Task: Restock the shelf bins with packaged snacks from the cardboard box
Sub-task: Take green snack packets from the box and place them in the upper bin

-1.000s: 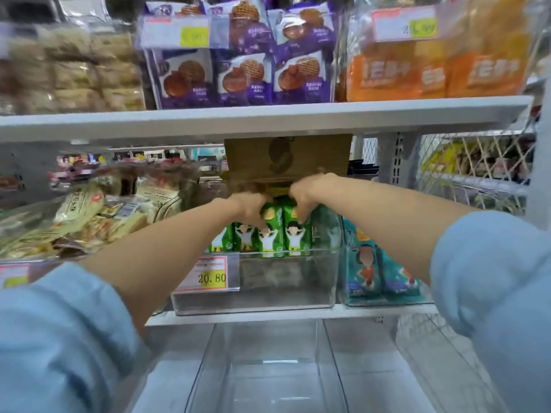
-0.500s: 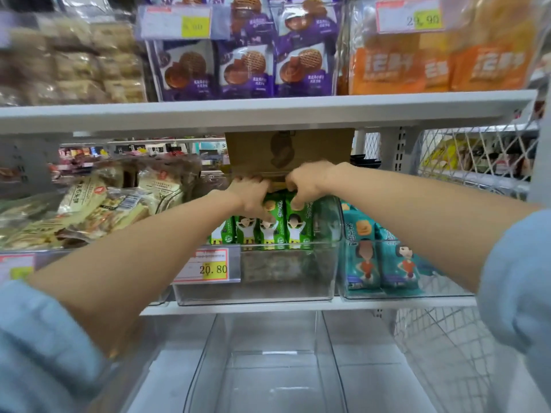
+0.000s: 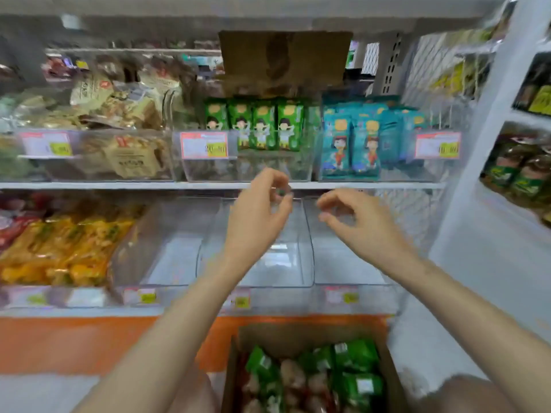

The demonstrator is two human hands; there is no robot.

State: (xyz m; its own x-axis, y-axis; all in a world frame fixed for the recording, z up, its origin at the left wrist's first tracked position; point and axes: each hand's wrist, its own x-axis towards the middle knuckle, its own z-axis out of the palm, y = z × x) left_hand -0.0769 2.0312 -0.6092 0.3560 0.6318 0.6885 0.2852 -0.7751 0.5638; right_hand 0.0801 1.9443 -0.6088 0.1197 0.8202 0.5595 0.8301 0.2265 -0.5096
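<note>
Frame blurred by motion; fine print unreadable.

Left hand (image 3: 259,210): raised in front of the shelf edge (image 3: 119,185), fingers loosely curled, thumb and forefinger tips close together, nothing between them. Right hand (image 3: 357,222): beside it, apart from it, same loose curl, holds nothing. Neither hand touches a pack or bin.

Cardboard box (image 3: 298,338): low in view, brown matte walls, top open. Inside lie glossy green wrappers (image 3: 354,362), crumpled and jumbled, with some reddish-brown packs among them.

Middle shelf: clear bin (image 3: 268,166), hard transparent plastic with rounded corners. Four green packs (image 3: 256,123) stand upright side by side at its back, flat rectangular pouches with a cartoon figure. A flat cardboard flap (image 3: 286,61) rises behind them. A red-bordered price tag (image 3: 204,145) sits on the bin's front left.

Next bin to the right: teal pouches (image 3: 354,144), upright. To the left: beige wrapped snacks (image 3: 128,144), heaped.

Lower shelf: more transparent bins (image 3: 286,272) behind the hands; at left, shiny yellow bags (image 3: 65,248).
</note>
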